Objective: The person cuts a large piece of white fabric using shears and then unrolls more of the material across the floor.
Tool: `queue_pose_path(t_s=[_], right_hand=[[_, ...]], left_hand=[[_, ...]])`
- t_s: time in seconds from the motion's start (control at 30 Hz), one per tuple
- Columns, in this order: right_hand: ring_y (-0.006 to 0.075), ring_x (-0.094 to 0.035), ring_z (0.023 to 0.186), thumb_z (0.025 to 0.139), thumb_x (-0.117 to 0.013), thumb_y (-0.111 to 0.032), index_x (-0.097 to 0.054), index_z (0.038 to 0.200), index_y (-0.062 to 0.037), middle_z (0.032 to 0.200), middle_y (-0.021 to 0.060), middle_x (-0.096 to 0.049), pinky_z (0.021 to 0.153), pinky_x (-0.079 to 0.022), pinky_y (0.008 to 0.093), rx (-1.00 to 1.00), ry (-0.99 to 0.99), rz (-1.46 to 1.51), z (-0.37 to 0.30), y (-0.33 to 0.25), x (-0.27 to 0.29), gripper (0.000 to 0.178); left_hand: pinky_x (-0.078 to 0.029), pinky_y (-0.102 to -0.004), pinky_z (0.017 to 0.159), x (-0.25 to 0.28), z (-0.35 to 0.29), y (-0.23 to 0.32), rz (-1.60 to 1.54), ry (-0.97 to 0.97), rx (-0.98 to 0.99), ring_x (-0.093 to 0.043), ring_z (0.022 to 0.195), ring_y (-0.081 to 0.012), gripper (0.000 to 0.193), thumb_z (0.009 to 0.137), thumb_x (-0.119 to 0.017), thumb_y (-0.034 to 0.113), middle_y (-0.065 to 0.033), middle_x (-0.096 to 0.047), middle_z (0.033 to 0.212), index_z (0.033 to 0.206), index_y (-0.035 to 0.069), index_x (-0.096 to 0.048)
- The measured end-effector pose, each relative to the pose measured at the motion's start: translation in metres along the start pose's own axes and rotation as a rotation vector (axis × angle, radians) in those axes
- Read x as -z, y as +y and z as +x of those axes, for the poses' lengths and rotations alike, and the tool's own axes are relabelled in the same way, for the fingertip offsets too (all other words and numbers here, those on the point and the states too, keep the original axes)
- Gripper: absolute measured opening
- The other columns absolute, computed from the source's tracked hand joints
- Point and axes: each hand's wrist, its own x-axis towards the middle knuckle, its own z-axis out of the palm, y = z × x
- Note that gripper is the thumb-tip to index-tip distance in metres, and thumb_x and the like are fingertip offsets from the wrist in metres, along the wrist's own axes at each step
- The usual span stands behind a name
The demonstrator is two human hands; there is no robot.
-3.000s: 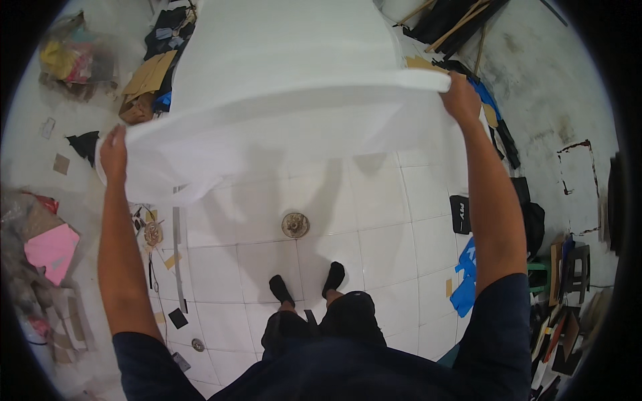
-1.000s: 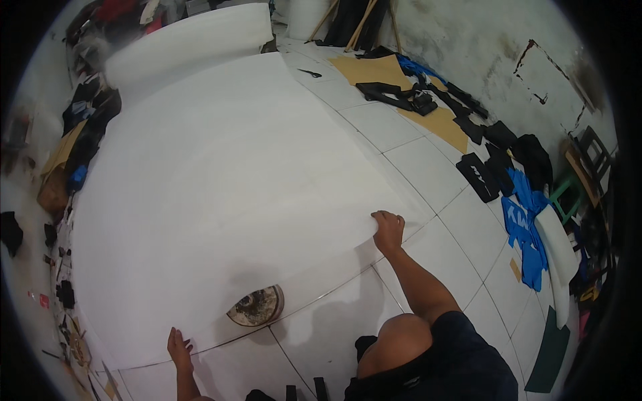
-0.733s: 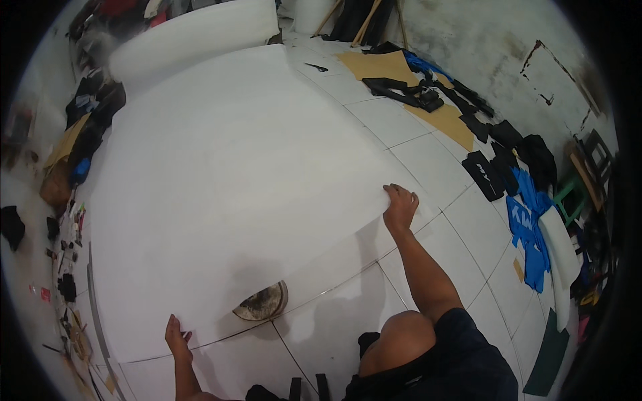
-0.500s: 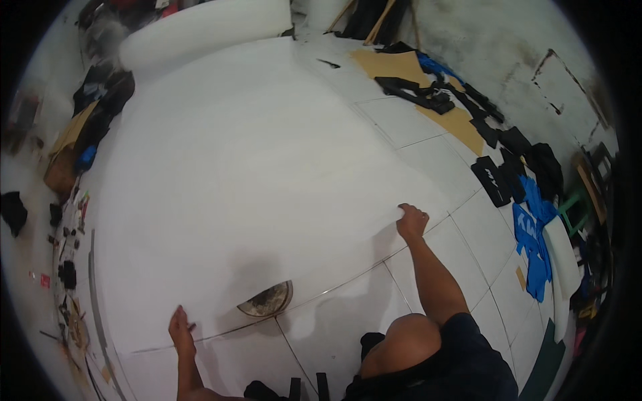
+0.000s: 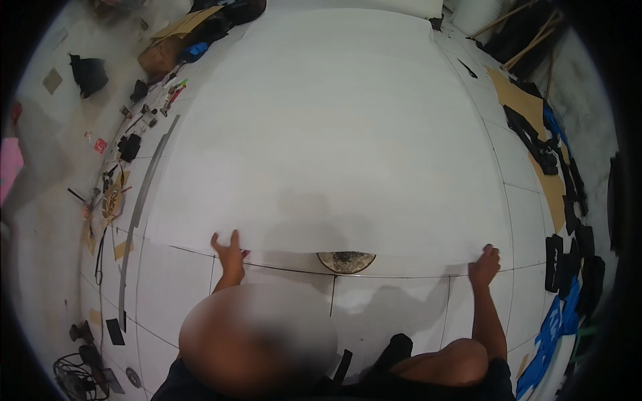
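A wide white sheet [image 5: 334, 147] lies spread over the tiled floor before me, its near edge running between my hands. My left hand [image 5: 231, 259] rests at the left part of that edge, thumb and fingers spread apart. A small pinkish thing [image 5: 246, 254] shows beside its palm, too small to name. At the right end of the near edge, my right hand [image 5: 485, 267] is closed on the sheet with bent fingers. Between the hands a round, dark-mottled disc [image 5: 346, 262] sticks out halfway from under the sheet; its far half is hidden.
A long grey strip [image 5: 150, 177] lies along the sheet's left side, with a tape roll [image 5: 114, 200] and small tools beyond. A fan [image 5: 77, 377] stands at lower left. Black pieces [image 5: 531, 137], tan board [image 5: 518, 97] and blue bags [image 5: 555, 327] line the right.
My view has turned leftward and nearer to me, so the sheet looks straighter. The left hand's fingers are spread wider. My right hand remains at the sheet's near edge.
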Motion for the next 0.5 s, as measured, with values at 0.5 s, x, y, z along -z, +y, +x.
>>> queue_pose_path(t_s=[0.5], right_hand=[[0.0364, -0.066, 0.083, 0.087, -0.060, -0.042, -0.051, 0.114, -0.0017, 0.093, 0.0178, -0.066, 0.071, -0.053, 0.0477, 1.009, -0.551, 0.327, -0.070, -0.253, 0.148, 0.050]], left_hand=[[-0.044, -0.0370, 0.095, -0.018, 0.004, -0.016, 0.337, -0.308, -0.094, -0.058, 0.105, -0.0251, 0.059, 0.089, -0.060, 0.051, -0.0152, -0.062, 0.115, 0.113, -0.002, -0.061]])
